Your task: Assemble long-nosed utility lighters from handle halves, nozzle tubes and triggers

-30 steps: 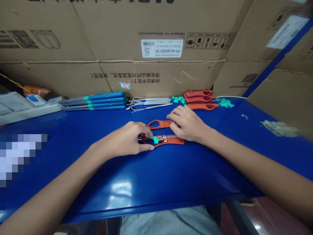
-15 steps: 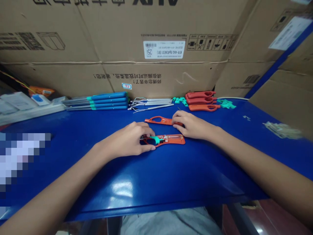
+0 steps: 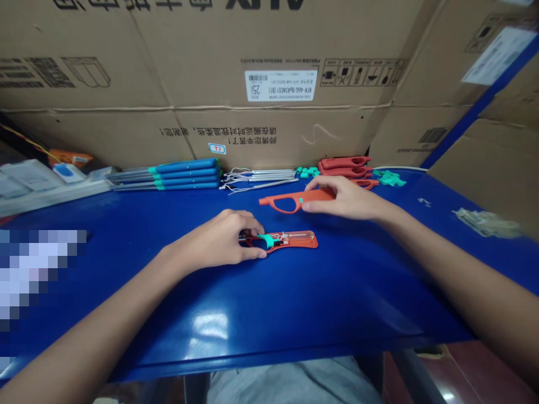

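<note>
Clock read from the middle of the blue metal table [image 3: 337, 314], 12 at the boxes. Two orange plastic shell halves in play, both near the middle. The loaded shell half [image 3: 305, 242] lies flat just past centre, open side up, with a thin metal rod, fine wire and a teal plastic clip [image 3: 266, 241] seated in it. Left hand [image 3: 214, 240] is on its left end, fingers [image 3: 252, 224] curled over the top and thumb [image 3: 255, 253] on the near edge, closed around the shell and pinning it down. Right hand [image 3: 347, 201] is at about 1 o'clock, fingers and thumb closed on the right end of the empty shell half [image 3: 286, 203], which points left and looks raised slightly off the table, though height is hard to tell. Shells look light, thin and stiff, glossy enough to slide on this table, so best held by the thick solid end, not the thin open parts; the loose rod and wire look easy to knock. At 11 o'clock, blue-and-teal rods [image 3: 185, 174] and bare metal rods with wire [image 3: 261, 179]; at 1 o'clock, stacked red-orange shells [image 3: 343, 167] and teal pieces [image 3: 389, 178]. Cardboard cartons [image 3: 252, 134] behind.
</note>
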`<action>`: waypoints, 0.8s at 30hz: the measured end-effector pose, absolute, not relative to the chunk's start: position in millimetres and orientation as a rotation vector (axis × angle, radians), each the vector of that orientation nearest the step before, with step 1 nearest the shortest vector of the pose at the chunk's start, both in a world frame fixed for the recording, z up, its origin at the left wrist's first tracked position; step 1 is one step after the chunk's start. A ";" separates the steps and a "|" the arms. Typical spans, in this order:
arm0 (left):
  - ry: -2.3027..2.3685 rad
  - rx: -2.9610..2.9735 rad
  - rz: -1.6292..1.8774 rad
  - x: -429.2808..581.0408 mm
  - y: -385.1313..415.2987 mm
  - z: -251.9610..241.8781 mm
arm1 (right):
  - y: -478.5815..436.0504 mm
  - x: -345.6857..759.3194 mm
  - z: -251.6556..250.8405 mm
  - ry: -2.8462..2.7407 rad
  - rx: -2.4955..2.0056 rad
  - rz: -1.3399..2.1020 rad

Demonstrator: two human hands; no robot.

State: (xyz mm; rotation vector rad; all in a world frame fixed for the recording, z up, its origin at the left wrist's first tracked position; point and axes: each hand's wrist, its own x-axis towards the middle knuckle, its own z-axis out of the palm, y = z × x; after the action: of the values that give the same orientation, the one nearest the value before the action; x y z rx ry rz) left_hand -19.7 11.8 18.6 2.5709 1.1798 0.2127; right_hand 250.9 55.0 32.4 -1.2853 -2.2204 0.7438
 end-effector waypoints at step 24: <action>1.218 2.416 0.303 -18.5 12.6 13.9 | 39.3 245.6 31.2 -2.694 -1.200 0.741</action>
State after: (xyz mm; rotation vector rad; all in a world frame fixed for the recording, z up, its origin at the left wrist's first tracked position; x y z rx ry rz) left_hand -18.5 12.6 13.9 2.4158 1.2177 0.3026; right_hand 245.6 39.3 31.2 -1.1999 -2.6942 0.7408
